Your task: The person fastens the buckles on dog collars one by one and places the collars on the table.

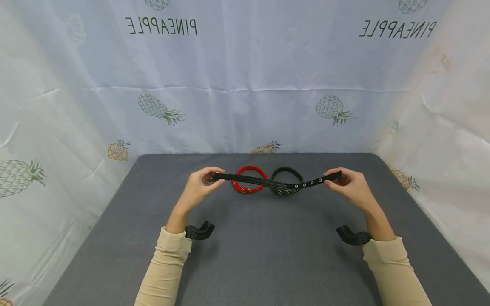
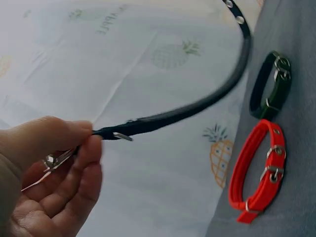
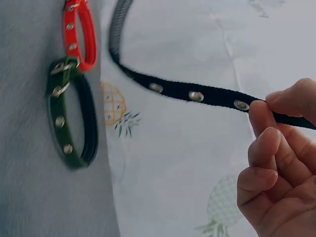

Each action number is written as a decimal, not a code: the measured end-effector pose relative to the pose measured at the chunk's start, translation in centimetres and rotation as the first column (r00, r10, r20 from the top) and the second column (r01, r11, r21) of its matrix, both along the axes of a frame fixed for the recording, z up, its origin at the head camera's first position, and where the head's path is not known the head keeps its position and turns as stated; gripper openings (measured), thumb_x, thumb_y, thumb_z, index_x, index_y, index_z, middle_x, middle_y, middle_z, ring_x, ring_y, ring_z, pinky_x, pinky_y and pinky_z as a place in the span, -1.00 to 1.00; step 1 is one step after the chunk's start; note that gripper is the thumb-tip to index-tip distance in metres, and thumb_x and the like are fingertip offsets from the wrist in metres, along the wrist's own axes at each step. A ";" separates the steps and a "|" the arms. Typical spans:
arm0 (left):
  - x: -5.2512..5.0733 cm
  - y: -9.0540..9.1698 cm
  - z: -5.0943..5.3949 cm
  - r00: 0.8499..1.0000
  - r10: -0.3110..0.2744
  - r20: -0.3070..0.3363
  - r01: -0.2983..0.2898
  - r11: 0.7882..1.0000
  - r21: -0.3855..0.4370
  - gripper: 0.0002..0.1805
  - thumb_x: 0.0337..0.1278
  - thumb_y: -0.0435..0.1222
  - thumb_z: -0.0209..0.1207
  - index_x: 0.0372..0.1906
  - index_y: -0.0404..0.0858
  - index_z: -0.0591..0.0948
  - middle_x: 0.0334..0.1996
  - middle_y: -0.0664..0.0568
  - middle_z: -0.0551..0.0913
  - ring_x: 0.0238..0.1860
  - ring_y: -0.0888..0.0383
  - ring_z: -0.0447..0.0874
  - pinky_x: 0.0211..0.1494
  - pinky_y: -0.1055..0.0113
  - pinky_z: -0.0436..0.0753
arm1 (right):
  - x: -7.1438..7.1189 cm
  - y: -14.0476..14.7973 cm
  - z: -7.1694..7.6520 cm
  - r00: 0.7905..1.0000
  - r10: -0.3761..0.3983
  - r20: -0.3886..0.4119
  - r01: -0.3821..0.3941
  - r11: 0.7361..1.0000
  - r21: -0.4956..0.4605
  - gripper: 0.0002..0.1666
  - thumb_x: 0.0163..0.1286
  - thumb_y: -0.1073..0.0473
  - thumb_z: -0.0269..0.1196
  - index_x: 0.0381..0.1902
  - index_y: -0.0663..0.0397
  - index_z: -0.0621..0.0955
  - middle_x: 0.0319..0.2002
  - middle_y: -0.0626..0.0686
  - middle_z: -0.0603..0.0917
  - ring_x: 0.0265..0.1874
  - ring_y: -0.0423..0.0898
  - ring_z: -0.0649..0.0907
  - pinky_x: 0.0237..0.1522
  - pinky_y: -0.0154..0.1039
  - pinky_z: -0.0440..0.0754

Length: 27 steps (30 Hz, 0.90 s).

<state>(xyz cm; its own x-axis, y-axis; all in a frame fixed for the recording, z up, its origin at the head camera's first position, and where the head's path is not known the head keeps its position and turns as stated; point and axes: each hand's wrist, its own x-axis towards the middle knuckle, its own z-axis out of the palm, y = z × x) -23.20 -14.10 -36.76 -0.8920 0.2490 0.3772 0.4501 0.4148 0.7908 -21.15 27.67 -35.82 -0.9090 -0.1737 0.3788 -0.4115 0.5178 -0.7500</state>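
Note:
A black pet collar (image 1: 252, 180) is stretched out in the air between both hands, sagging a little in its middle. My left hand (image 1: 199, 185) pinches its buckle end; in the left wrist view the metal buckle (image 2: 58, 160) shows partly behind the thumb. With thumb and fingers, my right hand (image 1: 350, 186) pinches the strap close to its tip, beside the row of metal eyelets (image 3: 196, 96). Behind the strap, a red collar (image 1: 250, 167) and a dark green collar (image 1: 288, 169) stand buckled into rings on the table.
The grey tabletop (image 1: 268, 255) reaches back to a white curtain (image 1: 245, 119) printed with pineapples, which also hangs at both sides. A black wrist mount (image 1: 200, 231) sits on the left wrist, another mount (image 1: 353, 236) on the right.

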 end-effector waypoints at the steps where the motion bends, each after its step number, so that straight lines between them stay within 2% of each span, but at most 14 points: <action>1: 0.0 0.1 0.0 1.000 -0.011 0.004 0.011 1.000 -0.002 -0.69 0.13 -0.40 0.28 0.00 -0.37 0.64 -0.29 -0.24 0.67 -0.41 0.36 0.48 -0.31 0.50 0.47 | -0.1 -0.2 0.1 1.000 0.006 -0.003 -0.006 1.000 -0.011 -0.77 0.27 0.30 0.31 -0.12 0.29 0.63 -0.39 -0.36 0.63 -0.50 -0.35 0.62 -0.46 -0.46 0.56; 4: 0.1 0.6 0.1 0.999 -0.050 0.019 0.050 0.999 0.004 -0.67 0.13 -0.41 0.27 0.02 -0.39 0.62 -0.38 -0.22 0.63 -0.48 0.34 0.43 -0.39 0.49 0.41 | -0.4 -0.8 0.2 1.000 0.014 -0.003 -0.014 0.999 -0.036 -0.79 0.29 0.29 0.30 -0.12 0.22 0.65 -0.43 -0.35 0.65 -0.50 -0.36 0.62 -0.44 -0.47 0.55; 7: 0.2 1.0 0.1 0.996 -0.083 0.030 0.082 0.996 0.028 -0.66 0.13 -0.42 0.27 0.03 -0.40 0.61 -0.40 -0.21 0.61 -0.52 0.39 0.44 -0.45 0.49 0.38 | -0.7 -1.5 0.2 1.000 0.010 -0.003 -0.010 0.999 -0.043 -0.79 0.30 0.29 0.29 -0.11 0.22 0.65 -0.42 -0.44 0.64 -0.48 -0.42 0.63 -0.41 -0.48 0.58; 13: 0.3 1.9 0.4 0.992 -0.109 0.065 0.104 0.991 0.080 -0.64 0.11 -0.40 0.29 0.04 -0.40 0.61 -0.31 -0.26 0.65 -0.42 0.48 0.61 -0.32 0.52 0.54 | -1.1 -3.0 0.3 1.000 0.010 0.012 -0.009 0.999 -0.040 -0.72 0.32 0.25 0.28 -0.08 0.35 0.65 -0.28 -0.61 0.60 -0.43 -0.50 0.62 -0.35 -0.50 0.61; 18: 0.3 2.5 0.6 0.989 -0.120 0.082 0.108 0.984 0.139 -0.67 0.12 -0.36 0.30 0.01 -0.36 0.63 -0.28 -0.32 0.71 -0.38 0.47 0.66 -0.25 0.52 0.60 | -1.3 -4.2 0.4 0.999 0.024 0.035 -0.023 0.999 -0.045 -0.69 0.32 0.23 0.29 -0.07 0.34 0.67 -0.31 -0.60 0.61 -0.42 -0.49 0.61 -0.33 -0.51 0.60; 21: 0.3 2.8 0.6 0.990 -0.124 0.068 0.111 0.980 0.167 -0.69 0.11 -0.38 0.30 -0.01 -0.36 0.64 -0.26 -0.25 0.71 -0.35 0.46 0.67 -0.16 0.51 0.65 | -1.3 -4.8 0.4 0.998 0.043 0.037 -0.041 0.998 -0.049 -0.70 0.31 0.24 0.29 -0.06 0.33 0.67 -0.31 -0.58 0.60 -0.40 -0.47 0.62 -0.32 -0.51 0.59; 27: 0.2 3.5 0.5 0.988 -0.152 0.016 0.145 0.968 0.207 -0.68 0.12 -0.46 0.27 0.00 -0.47 0.62 -0.27 0.03 0.62 -0.30 0.47 0.62 -0.11 0.53 0.65 | -1.4 -5.9 0.2 0.995 0.098 0.013 -0.096 0.992 -0.080 -0.72 0.28 0.28 0.30 -0.08 0.33 0.68 -0.33 -0.48 0.62 -0.37 -0.37 0.65 -0.32 -0.49 0.59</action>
<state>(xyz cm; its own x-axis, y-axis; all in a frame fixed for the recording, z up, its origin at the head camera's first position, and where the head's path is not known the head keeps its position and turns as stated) -23.04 -10.63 -36.28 -0.8629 0.3001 0.4066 0.4684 0.1732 0.8664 -22.51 21.75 -35.59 -0.8958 -0.2314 0.3795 -0.4437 0.4147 -0.7944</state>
